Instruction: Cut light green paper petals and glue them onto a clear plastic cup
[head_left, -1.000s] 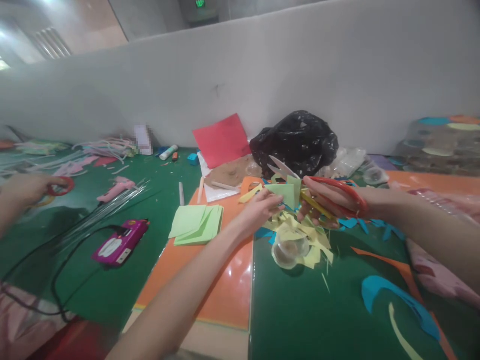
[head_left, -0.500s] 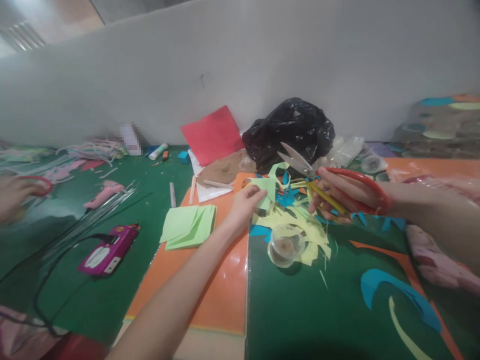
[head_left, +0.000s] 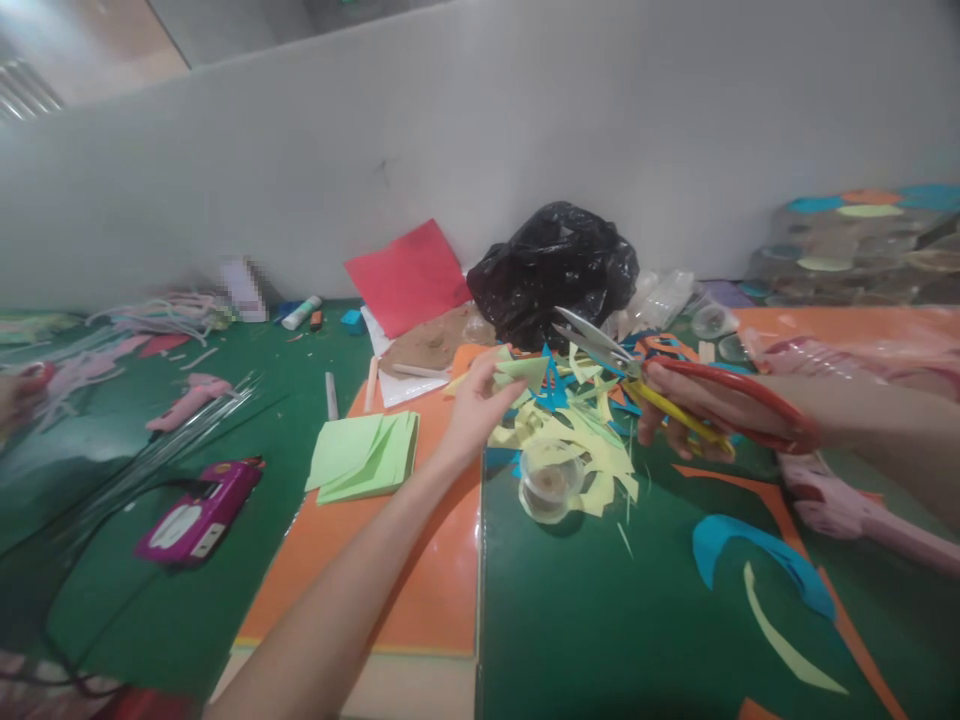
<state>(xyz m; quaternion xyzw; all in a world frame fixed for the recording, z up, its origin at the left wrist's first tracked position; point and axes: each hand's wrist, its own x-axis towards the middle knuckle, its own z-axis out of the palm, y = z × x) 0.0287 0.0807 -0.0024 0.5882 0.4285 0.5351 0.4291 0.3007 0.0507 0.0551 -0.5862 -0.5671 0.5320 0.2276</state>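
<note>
My left hand (head_left: pixel 484 400) pinches a small piece of light green paper (head_left: pixel 525 370) above the heap of cut scraps. To its right, my right hand (head_left: pixel 679 405) holds scissors (head_left: pixel 731 395) with one red and one yellow handle; their blades are nearly closed and point up and left, apart from the paper. Left of my left forearm, a stack of green paper squares (head_left: pixel 367 455) lies on orange sheets (head_left: pixel 375 580). A clear plastic cup (head_left: pixel 553 480) sits by the yellow paper scraps (head_left: pixel 600 445).
A black plastic bag (head_left: pixel 559 270) and a red sheet (head_left: pixel 409 278) are at the back. On the left are a purple box with a cable (head_left: pixel 199 510), a pink glue gun (head_left: pixel 191 400) and another person's hand (head_left: pixel 11 395). Blue curved paper (head_left: pixel 761 560) lies on the right.
The green paper in my left hand has turned to a flatter angle. The scissor blades have come closer together. The whole view has shifted slightly, and the other person's hand has moved left.
</note>
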